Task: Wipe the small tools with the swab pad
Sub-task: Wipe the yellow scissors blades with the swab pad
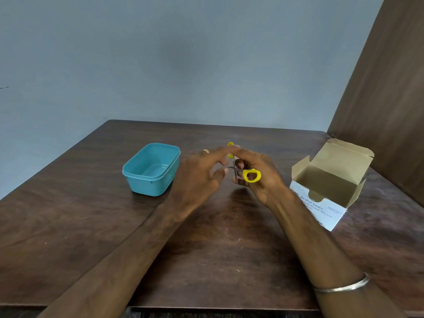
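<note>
1. Our right hand (259,177) is clamped on the small scissors (238,171), held above the table (218,249), right of the blue tub (151,171).
2. Our left hand (199,177) has its fingers spread, touching the blades.
3. We think the scissors are light, stiff and sharp, so we hold the yellow loops. We see no swab pad.

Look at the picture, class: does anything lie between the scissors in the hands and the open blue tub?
Nothing on the table does. The yellow-handled scissors are held mainly by the right hand. Only the left hand sits between them and the blue tub. The open swab box lies on the opposite side.
</note>
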